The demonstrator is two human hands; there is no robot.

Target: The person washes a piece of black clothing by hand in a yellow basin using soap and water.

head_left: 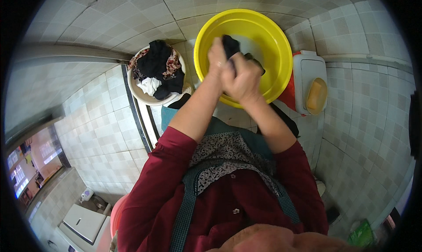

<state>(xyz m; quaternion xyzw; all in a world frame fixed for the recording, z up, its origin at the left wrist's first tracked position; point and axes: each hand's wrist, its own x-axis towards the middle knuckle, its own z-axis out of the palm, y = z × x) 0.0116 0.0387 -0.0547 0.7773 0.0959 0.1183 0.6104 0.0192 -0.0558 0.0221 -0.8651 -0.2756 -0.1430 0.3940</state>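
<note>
Over a round yellow basin [281, 54] my two closed hands press together on a wet-looking black cloth [230, 45]. My left hand [216, 57] is smeared a little by motion. Its fingers wrap the cloth near the basin's left side. Just to its right, my right hand [242, 78] is clenched in a fist on the same cloth. Part of the cloth sticks out above the hands, and a dark end [255, 63] shows beyond my right knuckles. What kind of garment it is I cannot make out. Whitish, cloudy water [250, 44] lies in the basin.
Left of the yellow basin, a white basin [133, 85] holds black, white and flower-patterned clothes [165, 69]. On the right stands a grey-white lidded bin [305, 71] with a yellowish plastic dish [317, 96] on it. Tiled walls [360, 107] close in around me.
</note>
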